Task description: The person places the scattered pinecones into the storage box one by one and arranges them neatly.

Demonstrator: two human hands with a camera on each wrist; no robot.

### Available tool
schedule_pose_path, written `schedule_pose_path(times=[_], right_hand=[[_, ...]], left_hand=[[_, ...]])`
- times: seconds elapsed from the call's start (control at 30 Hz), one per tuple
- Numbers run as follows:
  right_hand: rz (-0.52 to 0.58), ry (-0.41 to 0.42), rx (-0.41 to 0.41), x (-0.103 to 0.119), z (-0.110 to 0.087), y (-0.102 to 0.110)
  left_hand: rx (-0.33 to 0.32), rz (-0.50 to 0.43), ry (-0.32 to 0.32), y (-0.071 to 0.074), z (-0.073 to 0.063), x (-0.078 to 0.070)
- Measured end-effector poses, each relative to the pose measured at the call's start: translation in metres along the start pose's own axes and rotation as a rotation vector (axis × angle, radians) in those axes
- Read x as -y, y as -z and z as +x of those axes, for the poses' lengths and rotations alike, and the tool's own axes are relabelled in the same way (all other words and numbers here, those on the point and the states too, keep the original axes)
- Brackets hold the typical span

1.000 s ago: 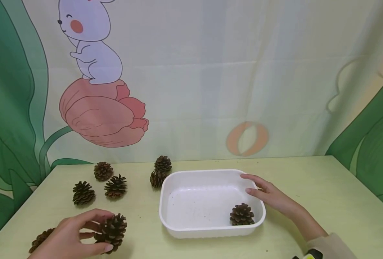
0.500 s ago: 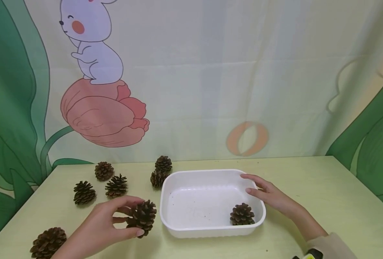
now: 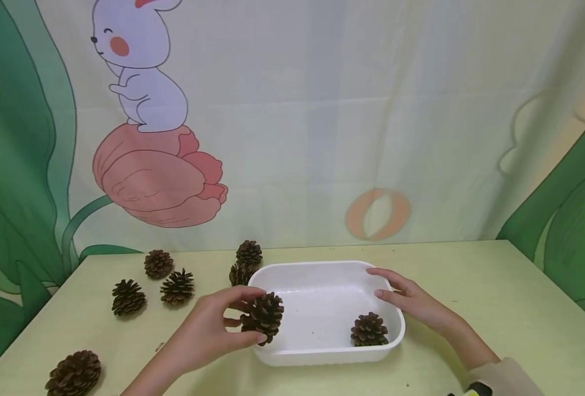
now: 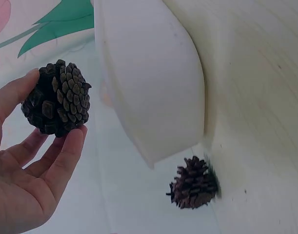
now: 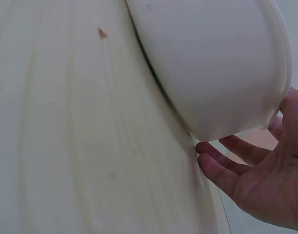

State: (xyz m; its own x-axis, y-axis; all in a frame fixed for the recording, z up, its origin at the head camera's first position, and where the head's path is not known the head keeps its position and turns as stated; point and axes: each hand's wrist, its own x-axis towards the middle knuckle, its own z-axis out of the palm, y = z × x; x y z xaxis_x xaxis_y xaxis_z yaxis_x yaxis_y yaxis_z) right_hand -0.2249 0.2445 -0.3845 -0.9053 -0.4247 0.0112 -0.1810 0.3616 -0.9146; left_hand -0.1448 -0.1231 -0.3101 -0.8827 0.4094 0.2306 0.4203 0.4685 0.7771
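Observation:
My left hand [image 3: 205,330] holds a brown pine cone [image 3: 264,317] between thumb and fingers, over the left rim of a white plastic tub [image 3: 317,350]. In the left wrist view this pine cone [image 4: 61,100] shows apart from the tub wall [image 4: 153,73]. One more pine cone [image 3: 369,329] lies inside the tub, in its near right corner. My right hand [image 3: 413,300] grips the tub's right side; thumb and index finger reach over the rim. The right wrist view has the other fingers [image 5: 219,170] against the outside wall.
Three pine cones [image 3: 128,298] lie at the back left of the pale yellow table [image 3: 495,308]. Two more [image 3: 249,253] sit behind the tub's left corner, and one [image 3: 75,373] is at the front left. A printed curtain [image 3: 292,137] hangs behind the table.
My left hand has carried its pine cone rightward, from the left part of the table to the tub's left rim. My right hand and the tub have stayed in place.

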Motion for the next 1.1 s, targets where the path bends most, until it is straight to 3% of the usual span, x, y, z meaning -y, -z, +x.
schedule_pose_path(times=[0.17,0.3,0.4,0.57,0.83,1.1], right_hand=[[-0.005,-0.003,-0.005,0.001,0.0,-0.001],[0.003,-0.004,-0.004,0.002,0.0,-0.002],[0.009,-0.005,-0.002,0.002,0.0,-0.002],[0.008,-0.001,-0.003,0.002,-0.001,-0.001],[0.004,-0.005,-0.002,0.002,0.0,0.0],[0.008,-0.005,-0.005,0.003,0.0,-0.002]], left_hand=[[0.014,-0.052,0.004,-0.014,0.014,0.001],[0.043,-0.085,-0.031,-0.026,0.024,0.001],[0.051,-0.082,-0.06,-0.034,0.029,0.001],[0.073,-0.074,-0.048,-0.046,0.038,0.001],[0.1,0.045,-0.072,-0.063,0.052,0.002],[0.143,0.174,-0.006,-0.075,0.06,0.0]])
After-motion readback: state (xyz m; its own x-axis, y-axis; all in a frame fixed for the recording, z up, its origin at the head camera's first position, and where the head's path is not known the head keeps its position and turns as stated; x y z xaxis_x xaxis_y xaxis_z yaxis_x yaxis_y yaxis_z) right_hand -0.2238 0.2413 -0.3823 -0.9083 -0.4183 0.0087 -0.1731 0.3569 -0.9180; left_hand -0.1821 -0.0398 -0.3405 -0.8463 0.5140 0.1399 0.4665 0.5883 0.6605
